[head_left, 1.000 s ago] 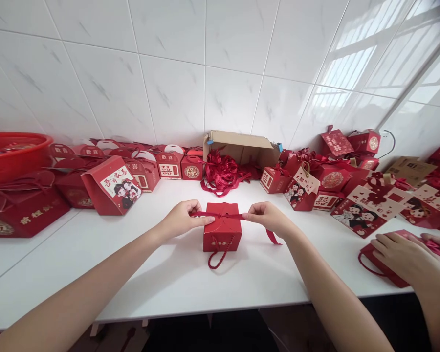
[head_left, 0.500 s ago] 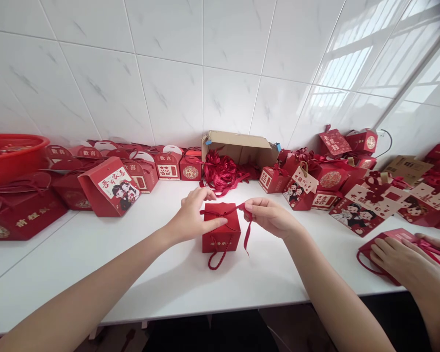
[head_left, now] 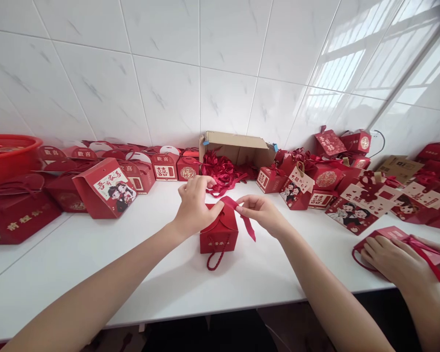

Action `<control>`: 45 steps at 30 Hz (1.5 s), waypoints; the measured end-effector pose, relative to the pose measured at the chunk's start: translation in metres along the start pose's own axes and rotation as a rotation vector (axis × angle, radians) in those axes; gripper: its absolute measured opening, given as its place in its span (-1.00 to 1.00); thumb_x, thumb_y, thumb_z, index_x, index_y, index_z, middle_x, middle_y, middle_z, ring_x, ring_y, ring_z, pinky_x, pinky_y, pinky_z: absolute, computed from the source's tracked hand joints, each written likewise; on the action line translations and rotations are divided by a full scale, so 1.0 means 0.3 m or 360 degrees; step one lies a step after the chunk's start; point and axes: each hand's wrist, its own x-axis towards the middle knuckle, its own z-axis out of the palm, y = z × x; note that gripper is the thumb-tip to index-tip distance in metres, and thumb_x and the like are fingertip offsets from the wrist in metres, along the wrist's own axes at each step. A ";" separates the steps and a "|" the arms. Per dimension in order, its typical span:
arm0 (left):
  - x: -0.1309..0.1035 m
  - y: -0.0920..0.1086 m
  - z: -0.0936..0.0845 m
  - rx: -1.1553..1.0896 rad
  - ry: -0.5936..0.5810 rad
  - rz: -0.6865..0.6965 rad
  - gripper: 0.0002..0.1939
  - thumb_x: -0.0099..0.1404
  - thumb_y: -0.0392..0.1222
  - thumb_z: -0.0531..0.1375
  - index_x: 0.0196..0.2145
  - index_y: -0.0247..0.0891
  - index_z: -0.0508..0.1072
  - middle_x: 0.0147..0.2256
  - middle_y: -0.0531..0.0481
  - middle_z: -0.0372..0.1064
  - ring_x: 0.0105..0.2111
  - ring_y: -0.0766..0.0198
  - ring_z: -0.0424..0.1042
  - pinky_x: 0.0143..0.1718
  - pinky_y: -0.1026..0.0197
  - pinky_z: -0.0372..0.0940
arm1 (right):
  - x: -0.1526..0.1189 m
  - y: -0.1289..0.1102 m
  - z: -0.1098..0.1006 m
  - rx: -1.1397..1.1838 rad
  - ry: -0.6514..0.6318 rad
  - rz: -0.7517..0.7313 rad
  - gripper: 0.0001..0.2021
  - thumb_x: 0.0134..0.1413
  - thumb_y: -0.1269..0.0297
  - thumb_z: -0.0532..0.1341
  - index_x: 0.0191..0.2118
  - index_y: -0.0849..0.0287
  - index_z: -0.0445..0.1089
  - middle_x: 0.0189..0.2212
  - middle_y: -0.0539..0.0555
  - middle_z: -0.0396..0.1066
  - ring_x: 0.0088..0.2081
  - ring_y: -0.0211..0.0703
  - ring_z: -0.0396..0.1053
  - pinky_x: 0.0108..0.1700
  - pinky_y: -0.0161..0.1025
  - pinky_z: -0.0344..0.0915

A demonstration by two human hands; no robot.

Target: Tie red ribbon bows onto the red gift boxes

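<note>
A small red gift box (head_left: 219, 240) with gold lettering stands upright on the white table, its twisted cord handle (head_left: 215, 261) hanging down the front. Just above its lid, a dark red ribbon (head_left: 247, 226) runs between my hands, with a loose end drooping to the right. My left hand (head_left: 195, 205) is over the box's left rear edge, its thumb against the ribbon and its index finger raised; the other fingers are partly hidden. At the upper right of the box, my right hand (head_left: 261, 213) pinches the ribbon between thumb and forefinger.
Behind the box, an open cardboard carton (head_left: 238, 142) spills a heap of red ribbons (head_left: 223, 173). Decorated red boxes (head_left: 106, 188) line the wall on both sides. A red basin (head_left: 12, 156) stands far left. At right, a co-worker's hands (head_left: 399, 259) hold a pink-red box.
The ribbon that lay across the lid is now lifted and bent above it. My left thumb has risen off the lid, and my right hand has shifted slightly left.
</note>
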 end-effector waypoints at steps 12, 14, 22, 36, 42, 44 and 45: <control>-0.014 -0.062 -0.051 -0.0671 -0.0464 -0.0395 -0.78 0.13 -0.08 0.17 -0.29 -0.17 0.25 -0.29 0.03 0.25 -0.23 0.19 0.28 -0.18 0.14 0.19 | 0.047 0.041 0.145 0.0093 0.0223 -0.0213 -0.71 -0.01 0.01 0.23 -0.40 0.17 0.35 -0.49 -0.01 0.36 -0.45 -0.25 0.28 -0.37 -0.29 0.26; -0.033 -0.100 -0.038 -0.0695 -0.0494 -0.0575 -0.74 0.12 0.00 0.19 -0.35 -0.19 0.25 -0.34 0.05 0.23 -0.29 0.22 0.25 -0.23 0.16 0.20 | 0.044 0.049 0.149 0.0125 0.0190 -0.0221 -0.72 0.03 0.01 0.20 -0.36 0.16 0.35 -0.44 0.01 0.40 -0.39 -0.22 0.33 -0.31 -0.27 0.30; -0.060 -0.161 -0.041 -0.0962 -0.0846 -0.0813 -0.58 0.11 0.20 0.17 -0.55 -0.25 0.31 -0.61 0.11 0.14 -0.59 0.36 0.16 -0.54 0.27 0.13 | 0.039 0.050 0.173 -0.0136 0.0275 -0.0213 -0.82 0.11 0.15 0.12 -0.36 0.14 0.33 -0.44 0.03 0.47 -0.36 -0.17 0.41 -0.26 -0.23 0.33; 0.105 0.008 -0.169 -0.0367 -0.0561 0.0151 -0.88 0.15 -0.11 0.22 -0.42 -0.14 0.56 -0.37 0.04 0.45 -0.33 0.21 0.41 -0.27 0.20 0.28 | 0.026 0.018 0.191 -0.0499 0.0295 -0.0302 -0.82 -0.05 0.37 0.16 -0.33 0.11 0.49 -0.32 0.02 0.52 -0.32 -0.15 0.37 -0.21 -0.19 0.27; 0.187 -0.004 -0.071 -0.0415 -0.0635 0.0361 -0.89 0.17 -0.16 0.21 -0.42 -0.20 0.52 -0.32 -0.01 0.48 -0.26 0.17 0.42 -0.18 0.13 0.28 | 0.030 0.024 0.191 -0.0371 0.0327 -0.0290 -0.80 0.03 0.17 0.18 -0.45 0.18 0.45 -0.54 0.01 0.39 -0.50 -0.24 0.21 -0.39 -0.27 0.17; 0.177 -0.029 -0.052 -0.0097 -0.0347 0.0359 -0.86 0.20 -0.17 0.18 -0.44 -0.23 0.50 -0.32 -0.05 0.47 -0.20 0.12 0.39 -0.12 0.06 0.24 | 0.035 0.027 0.192 -0.0309 0.0330 -0.0283 -0.78 0.05 0.18 0.16 -0.48 0.19 0.42 -0.57 0.00 0.35 -0.52 -0.26 0.17 -0.41 -0.29 0.15; 0.164 -0.042 -0.050 0.0031 -0.0213 0.0315 -0.83 0.22 -0.16 0.16 -0.46 -0.24 0.48 -0.33 -0.06 0.47 -0.21 0.12 0.38 -0.13 0.06 0.22 | 0.037 0.029 0.192 -0.0292 0.0331 -0.0281 -0.77 0.05 0.18 0.15 -0.49 0.20 0.42 -0.58 -0.01 0.34 -0.52 -0.27 0.17 -0.42 -0.30 0.15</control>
